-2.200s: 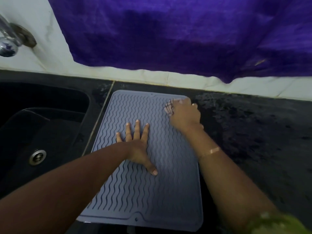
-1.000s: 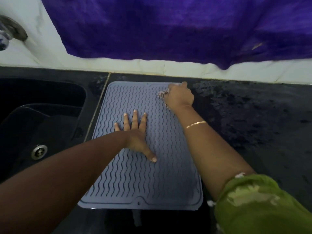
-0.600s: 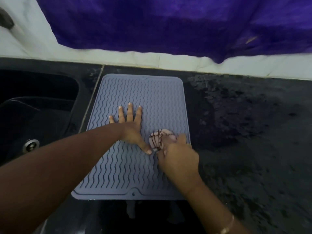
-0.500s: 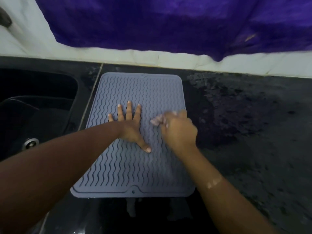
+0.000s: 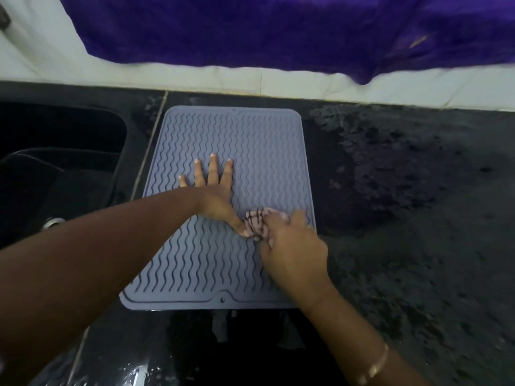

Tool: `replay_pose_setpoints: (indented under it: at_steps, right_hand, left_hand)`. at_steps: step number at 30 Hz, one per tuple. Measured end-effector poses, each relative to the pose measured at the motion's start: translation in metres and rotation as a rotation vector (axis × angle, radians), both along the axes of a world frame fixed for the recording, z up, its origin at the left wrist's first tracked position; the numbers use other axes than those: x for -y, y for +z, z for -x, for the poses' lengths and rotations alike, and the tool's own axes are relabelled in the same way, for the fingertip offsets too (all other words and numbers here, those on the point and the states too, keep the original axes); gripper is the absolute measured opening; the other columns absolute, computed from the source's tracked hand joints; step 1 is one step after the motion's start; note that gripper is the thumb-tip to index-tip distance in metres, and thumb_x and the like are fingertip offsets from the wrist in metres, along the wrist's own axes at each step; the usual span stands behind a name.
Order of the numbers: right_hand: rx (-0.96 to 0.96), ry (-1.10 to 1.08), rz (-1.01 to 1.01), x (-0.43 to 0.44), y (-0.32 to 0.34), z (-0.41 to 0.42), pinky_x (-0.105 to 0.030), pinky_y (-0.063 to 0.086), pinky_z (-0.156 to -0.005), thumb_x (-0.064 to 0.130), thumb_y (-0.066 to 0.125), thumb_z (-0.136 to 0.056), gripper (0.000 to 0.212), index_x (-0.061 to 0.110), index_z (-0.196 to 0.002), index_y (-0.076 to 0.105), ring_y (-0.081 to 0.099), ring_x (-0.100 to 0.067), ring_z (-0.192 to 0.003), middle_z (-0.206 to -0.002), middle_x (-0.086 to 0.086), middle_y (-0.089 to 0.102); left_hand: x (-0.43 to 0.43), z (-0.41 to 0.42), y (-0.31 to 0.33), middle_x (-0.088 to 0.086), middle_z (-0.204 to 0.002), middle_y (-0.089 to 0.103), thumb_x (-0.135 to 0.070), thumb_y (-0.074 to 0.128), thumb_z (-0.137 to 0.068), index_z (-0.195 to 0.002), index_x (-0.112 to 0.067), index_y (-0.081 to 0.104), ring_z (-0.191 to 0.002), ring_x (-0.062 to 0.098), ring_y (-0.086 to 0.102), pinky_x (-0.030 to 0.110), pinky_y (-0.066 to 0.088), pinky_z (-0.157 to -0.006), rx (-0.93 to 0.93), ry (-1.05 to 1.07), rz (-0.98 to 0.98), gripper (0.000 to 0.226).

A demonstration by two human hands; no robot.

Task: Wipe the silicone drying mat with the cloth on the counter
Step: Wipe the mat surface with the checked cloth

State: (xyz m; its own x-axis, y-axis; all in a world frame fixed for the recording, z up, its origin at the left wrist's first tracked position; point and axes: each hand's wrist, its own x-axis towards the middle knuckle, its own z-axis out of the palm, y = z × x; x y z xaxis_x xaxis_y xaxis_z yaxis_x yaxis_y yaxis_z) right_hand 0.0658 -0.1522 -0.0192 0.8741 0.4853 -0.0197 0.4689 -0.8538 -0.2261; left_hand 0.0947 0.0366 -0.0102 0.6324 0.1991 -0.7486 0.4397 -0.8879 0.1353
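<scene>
Dim, soft light; motion blur, wide-angle edge distortion.

A kitchen is shown. A black sink (image 5: 67, 168) with a metal drain (image 5: 53, 222) is set into a dark stone counter (image 5: 418, 232), a white tiled wall (image 5: 306, 80) is seen behind it, and a ribbed drying mat (image 5: 250, 140) is laid beside the sink.

Right hand (image 5: 292, 246) is pretty smeared with blur and covers most of the cloth (image 5: 257, 222). Its forearm (image 5: 348, 330) hides the near right corner of the mat (image 5: 250, 149). Sink (image 5: 55, 162) runs off the left edge.
</scene>
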Motion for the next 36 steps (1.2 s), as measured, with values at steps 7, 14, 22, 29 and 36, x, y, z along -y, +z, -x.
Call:
replay_pose_setpoints:
  at_steps: [7,14,22,29,36]
  right_hand:
    - [-0.018,-0.016,-0.05,-0.031,0.004,-0.057,-0.034,0.041,-0.062,0.027,0.048,-0.092,0.028,0.019,-0.118,0.05,0.056,-0.033,-0.094,-0.12,-0.015,0.042]
    - [0.114,0.049,0.041,0.019,-0.003,0.047,-0.029,0.042,-0.034,0.032,0.076,-0.066,0.031,0.025,-0.094,0.065,0.056,-0.024,-0.058,-0.081,-0.007,0.053]
    - [0.082,0.028,-0.057,-0.035,-0.004,-0.071,-0.035,0.042,-0.057,0.031,0.052,-0.089,0.029,0.02,-0.115,0.055,0.057,-0.035,-0.088,-0.112,-0.015,0.047]
    - [0.175,0.026,0.038,-0.003,-0.002,0.016,-0.029,0.045,-0.043,0.033,0.067,-0.077,0.039,0.024,-0.114,0.061,0.06,-0.027,-0.068,-0.094,-0.011,0.057]
    - [-0.077,0.089,-0.048,0.035,0.006,0.053,-0.032,0.05,-0.049,0.038,0.069,-0.07,0.036,0.032,-0.104,0.059,0.06,-0.024,-0.07,-0.091,-0.003,0.053]
  left_hand:
    - [0.002,0.002,0.003,0.002,-0.136,-0.054,-0.079,0.073,-0.032,-0.131,-0.033,-0.043,-0.126,0.033,-0.046,0.061,-0.018,-0.104,0.023,0.008,-0.021,0.16]
    - [0.001,0.001,-0.002,0.002,-0.138,-0.052,-0.073,0.075,-0.046,-0.132,-0.031,-0.043,-0.128,0.036,-0.043,0.061,-0.016,-0.105,0.042,0.016,-0.041,0.151]
    - [0.002,0.001,0.005,0.001,-0.135,-0.055,-0.083,0.066,-0.018,-0.13,-0.034,-0.043,-0.125,0.034,-0.047,0.063,-0.018,-0.103,0.008,0.006,0.017,0.164]
    - [0.002,0.001,-0.002,0.003,-0.14,-0.05,-0.077,0.074,-0.035,-0.133,-0.031,-0.041,-0.129,0.036,-0.042,0.063,-0.015,-0.104,0.052,0.01,-0.032,0.158]
    - [0.0,0.003,0.002,0.0,-0.134,-0.056,-0.083,0.068,-0.02,-0.13,-0.035,-0.043,-0.125,0.033,-0.047,0.062,-0.019,-0.103,0.034,0.011,0.028,0.164]
